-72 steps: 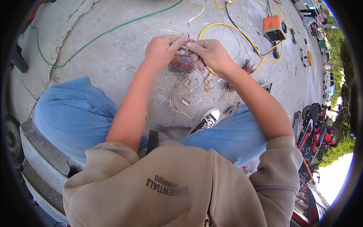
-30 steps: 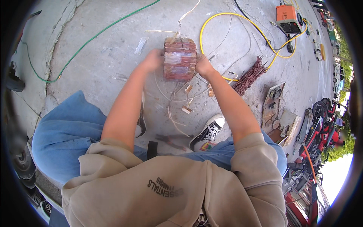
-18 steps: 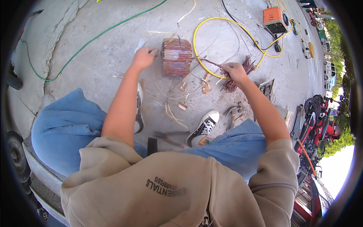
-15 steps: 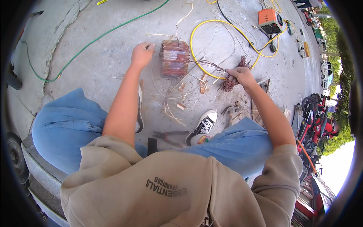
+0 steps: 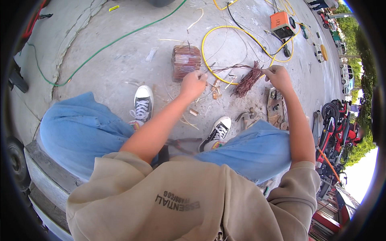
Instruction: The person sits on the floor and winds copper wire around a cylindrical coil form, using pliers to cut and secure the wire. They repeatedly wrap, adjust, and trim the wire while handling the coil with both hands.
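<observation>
A block-shaped coil of reddish-brown copper wire (image 5: pixel 185 60) rests on the concrete in front of me. From its right side, strands run to a loose bundle of the same wire (image 5: pixel 247 82). My left hand (image 5: pixel 193 85) is at the coil's lower right corner with its fingers drawn together; what they hold, if anything, cannot be made out. At the upper right end of the bundle, my right hand (image 5: pixel 279 78) pinches copper wire between thumb and fingers, and its arm is stretched out.
A yellow hose (image 5: pixel 203 44) loops behind the bundle, and a green hose (image 5: pixel 120 38) crosses at left. An orange machine (image 5: pixel 281 23) stands far right. Pliers (image 5: pixel 183 144) lie between my shoes, a hammer (image 5: pixel 245 114) right of them. Copper scraps (image 5: pixel 216 90) lie below the coil.
My left hand has moved right, from the coil's left side to its lower right corner. My right hand has shifted right, to the end of the wire bundle.
</observation>
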Available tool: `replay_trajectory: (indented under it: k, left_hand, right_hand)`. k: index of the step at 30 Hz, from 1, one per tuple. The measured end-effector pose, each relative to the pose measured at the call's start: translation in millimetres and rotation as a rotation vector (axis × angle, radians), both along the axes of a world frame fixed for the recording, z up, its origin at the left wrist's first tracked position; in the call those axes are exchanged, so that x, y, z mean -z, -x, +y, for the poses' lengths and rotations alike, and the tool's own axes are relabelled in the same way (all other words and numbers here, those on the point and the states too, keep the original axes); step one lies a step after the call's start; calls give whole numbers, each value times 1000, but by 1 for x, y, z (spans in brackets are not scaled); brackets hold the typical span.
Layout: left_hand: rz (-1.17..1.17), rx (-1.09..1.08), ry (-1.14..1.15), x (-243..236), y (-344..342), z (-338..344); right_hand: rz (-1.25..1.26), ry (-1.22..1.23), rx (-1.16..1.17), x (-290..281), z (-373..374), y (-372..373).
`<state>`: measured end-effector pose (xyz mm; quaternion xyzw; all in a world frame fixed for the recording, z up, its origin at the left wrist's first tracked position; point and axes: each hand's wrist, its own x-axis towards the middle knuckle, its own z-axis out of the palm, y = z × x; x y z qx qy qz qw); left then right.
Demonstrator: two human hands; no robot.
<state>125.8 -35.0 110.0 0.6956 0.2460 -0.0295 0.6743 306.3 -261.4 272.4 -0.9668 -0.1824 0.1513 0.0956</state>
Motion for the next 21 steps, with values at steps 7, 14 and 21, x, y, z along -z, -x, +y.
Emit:
replay_trajectory:
  k: [7, 14, 21]
  left_hand:
    - [190, -561, -419, 65, -2, 59]
    - [180, -390, -20, 63, -44, 77]
    - [495, -151, -86, 44, -88, 124]
  right_hand:
    - [119, -27, -123, 39, -23, -35]
    - [73, 30, -356, 99, -30, -45]
    - [206, -159, -398, 120, -55, -83]
